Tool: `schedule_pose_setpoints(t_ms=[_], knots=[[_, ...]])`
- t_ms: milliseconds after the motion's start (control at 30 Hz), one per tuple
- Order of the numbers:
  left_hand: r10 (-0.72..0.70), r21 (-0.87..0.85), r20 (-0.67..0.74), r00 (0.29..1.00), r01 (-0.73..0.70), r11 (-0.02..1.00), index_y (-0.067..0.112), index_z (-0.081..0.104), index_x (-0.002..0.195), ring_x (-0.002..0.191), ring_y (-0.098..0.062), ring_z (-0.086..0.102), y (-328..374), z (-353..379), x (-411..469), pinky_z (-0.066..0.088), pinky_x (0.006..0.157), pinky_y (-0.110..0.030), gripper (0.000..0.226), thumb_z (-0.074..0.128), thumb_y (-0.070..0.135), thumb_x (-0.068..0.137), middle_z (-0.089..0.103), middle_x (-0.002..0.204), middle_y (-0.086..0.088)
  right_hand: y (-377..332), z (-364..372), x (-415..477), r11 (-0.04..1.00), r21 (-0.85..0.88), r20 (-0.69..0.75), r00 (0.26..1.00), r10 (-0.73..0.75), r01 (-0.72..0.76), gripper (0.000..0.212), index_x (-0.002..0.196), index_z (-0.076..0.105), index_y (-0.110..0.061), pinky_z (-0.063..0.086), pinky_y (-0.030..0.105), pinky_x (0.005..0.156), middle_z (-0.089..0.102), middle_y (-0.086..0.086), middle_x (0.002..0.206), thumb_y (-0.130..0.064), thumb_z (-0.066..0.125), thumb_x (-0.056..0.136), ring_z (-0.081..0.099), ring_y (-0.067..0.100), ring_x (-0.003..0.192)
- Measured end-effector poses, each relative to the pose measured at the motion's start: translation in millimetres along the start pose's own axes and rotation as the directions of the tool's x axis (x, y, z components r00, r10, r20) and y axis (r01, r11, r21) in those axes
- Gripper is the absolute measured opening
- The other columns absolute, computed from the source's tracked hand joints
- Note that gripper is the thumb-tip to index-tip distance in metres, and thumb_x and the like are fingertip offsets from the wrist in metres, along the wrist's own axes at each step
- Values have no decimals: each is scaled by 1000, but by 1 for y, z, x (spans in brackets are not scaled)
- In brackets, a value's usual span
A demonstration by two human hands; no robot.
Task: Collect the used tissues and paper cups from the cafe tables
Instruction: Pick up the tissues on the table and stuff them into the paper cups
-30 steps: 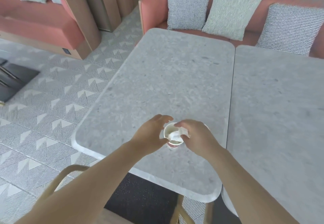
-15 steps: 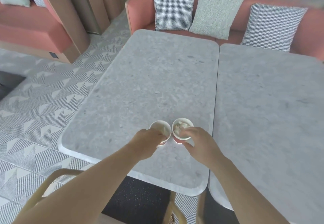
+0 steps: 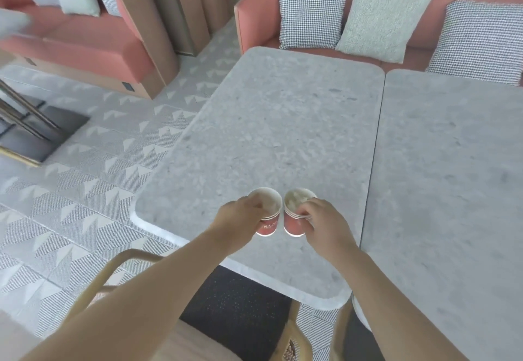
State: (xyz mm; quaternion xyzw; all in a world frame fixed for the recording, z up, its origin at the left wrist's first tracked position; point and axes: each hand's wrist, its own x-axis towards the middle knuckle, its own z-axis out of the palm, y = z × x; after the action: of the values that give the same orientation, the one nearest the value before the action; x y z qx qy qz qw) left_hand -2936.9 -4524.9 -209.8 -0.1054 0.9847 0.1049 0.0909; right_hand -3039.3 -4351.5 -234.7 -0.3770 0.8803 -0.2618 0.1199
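Two red paper cups with white rims are held side by side above the near part of the grey stone table (image 3: pixel 271 123). My left hand (image 3: pixel 240 219) grips the left cup (image 3: pixel 267 210), whose inside looks bare. My right hand (image 3: pixel 322 222) grips the right cup (image 3: pixel 294 213). A crumpled white tissue (image 3: pixel 297 198) lies inside the right cup. Both cups are upright and nearly touch each other. Each cup's rim shows stacked edges, as if several cups are nested.
A second grey table (image 3: pixel 452 191) adjoins on the right. A salmon sofa (image 3: pixel 254 18) with checked and pale cushions runs along the far side. Another sofa (image 3: pixel 93 41) stands at far left. A wooden chair (image 3: pixel 107 275) sits below my arms, over patterned carpet.
One second ago both hands were on a single cup with tissue. Now each hand holds its own cup, lifted off the table and slightly apart. The view has shifted rightward.
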Motion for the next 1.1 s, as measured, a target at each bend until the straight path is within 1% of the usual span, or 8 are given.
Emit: schedule_pose_setpoints(t_ms=[167,233,367,567,700,867,1000,1100], knots=[[-111,29,-69,991,113,993,30,56,118,104,-23,54,-38,-31,-53,39,74,-27,27,49,29,92,54,121,5,-66,9,13,984,52,-20,985,-171,171,12,94,62,-17,43,28,71,62,-4,100,-12,60,84,52,18,95],[-171,-47,-104,980,167,985,27,62,111,102,-22,55,-52,-43,-81,41,77,-28,23,49,28,92,58,116,4,-95,14,13,968,64,-25,970,-241,242,10,94,62,-16,43,28,72,62,-2,100,-13,60,84,53,19,95],[-323,-84,-188,927,312,946,28,63,104,92,-22,61,-69,-63,-147,51,80,-34,25,49,43,90,63,106,8,-159,29,0,926,67,4,928,-372,371,10,95,63,-15,47,33,76,63,-2,102,-16,58,86,53,19,98],[-461,-118,-305,833,447,887,24,60,111,96,-22,58,-98,-70,-281,42,87,-31,26,48,34,90,62,106,5,-274,71,-59,846,97,4,849,-528,525,9,95,63,-15,39,21,72,63,-4,99,-14,60,87,53,15,95],[-582,-193,-309,752,549,813,29,60,114,99,-23,57,-129,-78,-394,36,93,-31,28,49,33,88,60,108,5,-363,108,-109,790,164,34,797,-603,591,10,94,62,-16,37,18,77,63,-4,100,-12,62,85,54,14,97],[-700,-330,-388,599,619,713,28,65,99,86,-23,61,-158,-80,-531,38,69,-25,22,51,41,89,61,100,7,-470,157,-175,696,240,19,713,-701,677,16,99,63,-15,39,20,87,64,0,106,-9,62,84,54,15,106],[-799,-481,-352,488,638,602,28,65,89,75,-14,58,-169,-79,-635,44,62,-25,14,55,37,86,61,89,9,-545,185,-232,605,324,-1,640,-769,728,15,95,66,-12,38,16,83,65,1,96,-5,65,82,58,16,96],[-850,-499,-349,394,690,525,30,66,86,76,-15,58,-174,-72,-703,49,65,-30,7,59,31,85,61,89,8,-585,207,-273,494,385,12,531,-847,779,16,92,66,-13,39,14,79,65,-2,91,-4,69,79,59,15,88]])
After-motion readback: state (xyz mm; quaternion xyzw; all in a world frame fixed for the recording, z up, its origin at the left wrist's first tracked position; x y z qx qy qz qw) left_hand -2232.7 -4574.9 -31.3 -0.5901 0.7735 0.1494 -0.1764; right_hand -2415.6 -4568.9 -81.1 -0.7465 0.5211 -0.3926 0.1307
